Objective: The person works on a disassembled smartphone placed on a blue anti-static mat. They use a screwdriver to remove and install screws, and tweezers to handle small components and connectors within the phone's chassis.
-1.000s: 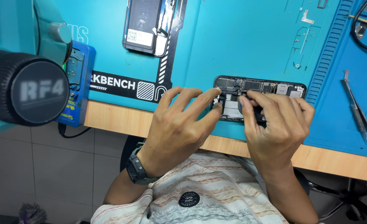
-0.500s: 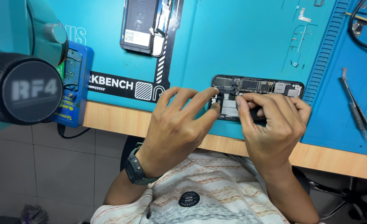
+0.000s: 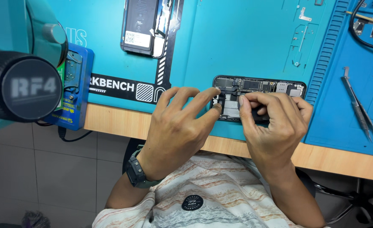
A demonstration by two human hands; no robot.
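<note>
1. Our two hands meet over the opened black smartphone with its exposed circuit board and metal shields (image 3: 260,90), which lies flat on the teal rubber repair mat (image 3: 237,38) near the front edge of the wooden bench (image 3: 119,122).

2. Our left hand (image 3: 178,126), a dark wristwatch (image 3: 136,172) at the wrist, has its fingers spread and gripping nothing; the fingertips (image 3: 217,107) press on the phone's left end.

3. Our right hand (image 3: 275,122) is curled, thumb and forefinger pinched together over the middle of the phone. We cannot tell whether a small part or tool sits in that pinch; the fingers hide it.

4. Compared with a second ago, little has shifted: both hands stay on the same spot and the phone has not moved on the mat. Only the view has drifted slightly. We judge the fine work inside the phone to be in mid-step, steadied by the left hand.

5. Nearby, untouched: a black detached phone screen panel (image 3: 146,25) farther up the mat, silver metal tweezers (image 3: 359,105) on the blue ribbed mat (image 3: 363,76) well to the right, a blue boxed meter (image 3: 74,84) at left, and a teal microscope body with black eyepiece (image 3: 24,84) close to the camera.
</note>
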